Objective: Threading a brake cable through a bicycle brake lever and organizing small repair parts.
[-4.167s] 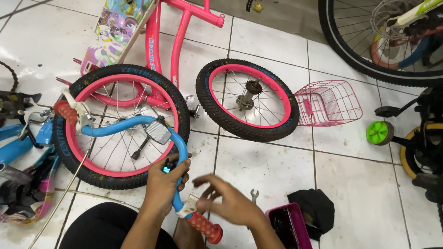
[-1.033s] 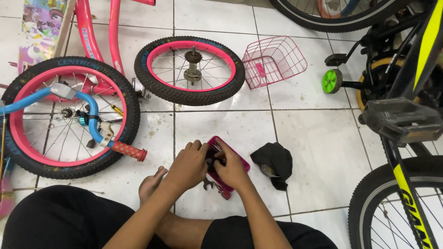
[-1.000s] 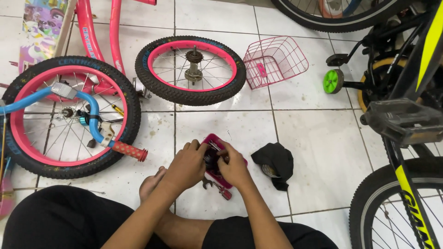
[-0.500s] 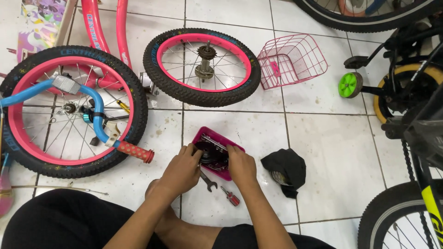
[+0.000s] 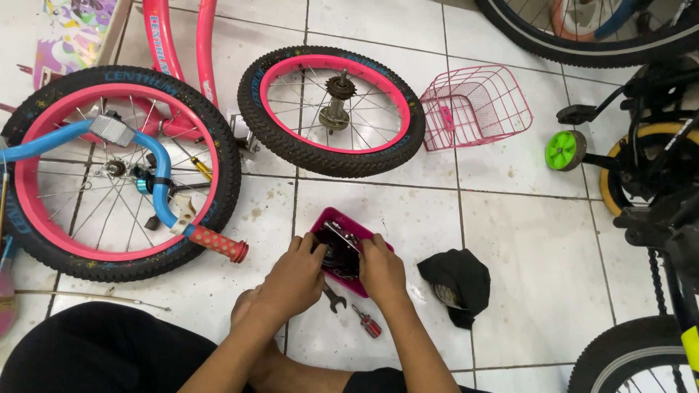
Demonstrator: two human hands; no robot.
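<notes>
A small magenta tray (image 5: 331, 222) full of dark metal parts lies on the white tiled floor in front of me. My left hand (image 5: 295, 276) rests on its left side with fingers reaching into the parts. At the tray's right side, my right hand (image 5: 381, 269) also has its fingers in among the parts. What each hand grips is hidden. A small wrench (image 5: 333, 298) and a red-handled screwdriver (image 5: 367, 322) lie just below the tray between my hands.
A blue handlebar with a red dotted grip (image 5: 218, 246) lies across a pink-rimmed wheel (image 5: 109, 171). A second pink wheel (image 5: 331, 109), a pink wire basket (image 5: 477, 109), a black cloth (image 5: 459, 280), a green training wheel (image 5: 564, 151) and other bikes at right surround me.
I let go of the blue handlebar and its grip and turned right. Both hands have gone to the magenta tray, and now dig in its parts.
</notes>
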